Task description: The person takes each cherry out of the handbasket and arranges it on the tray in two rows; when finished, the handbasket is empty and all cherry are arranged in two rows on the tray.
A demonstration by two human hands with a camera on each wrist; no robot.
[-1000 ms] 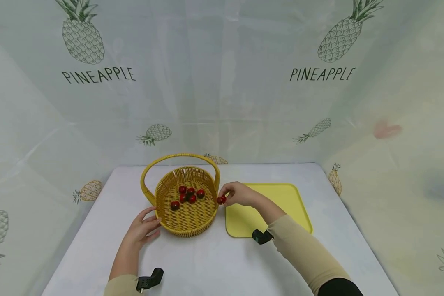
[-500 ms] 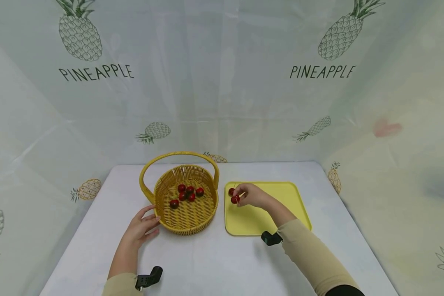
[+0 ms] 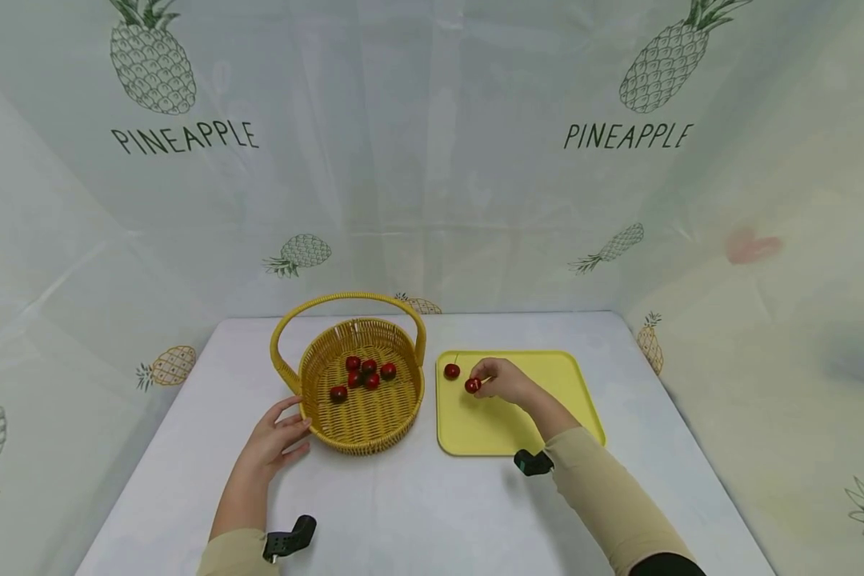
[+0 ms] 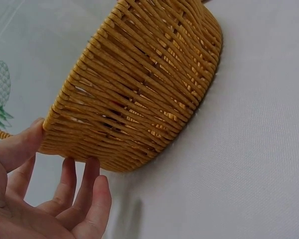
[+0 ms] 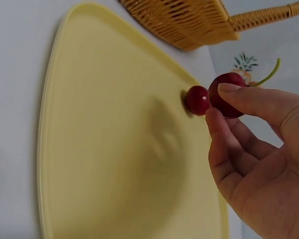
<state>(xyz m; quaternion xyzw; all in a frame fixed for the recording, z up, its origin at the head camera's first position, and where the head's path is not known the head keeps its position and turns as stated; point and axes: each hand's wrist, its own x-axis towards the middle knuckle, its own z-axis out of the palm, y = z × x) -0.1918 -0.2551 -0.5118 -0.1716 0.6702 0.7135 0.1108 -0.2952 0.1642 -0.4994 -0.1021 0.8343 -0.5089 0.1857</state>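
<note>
My left hand [image 3: 269, 442] rests against the left side of a yellow wicker basket [image 3: 363, 442]. In the left wrist view its thumb is at the rim and its loosely bent fingers touch the outer wall. Over a yellow tray [image 3: 547, 384], my right hand [image 3: 504, 379] pinches a dark red cherry [image 5: 228, 94] between thumb and fingertips. That cherry's green stem points up past the thumb in the right wrist view. A second cherry [image 3: 452, 371] lies near the tray's left edge, stem upward. Several cherries [image 3: 369, 366] sit inside the basket.
The basket's arched handle [image 3: 349, 296] rises at the back. Basket and tray stand side by side on a white table [image 3: 396, 512]. Behind them hangs a curtain [image 3: 432, 160] printed with pineapples. Each wrist carries a black camera mount [image 3: 290, 539].
My right hand has moved from beside the basket's right rim rightward over the tray, with a cherry in its fingers. A second cherry now lies on the tray. My left hand keeps its place.
</note>
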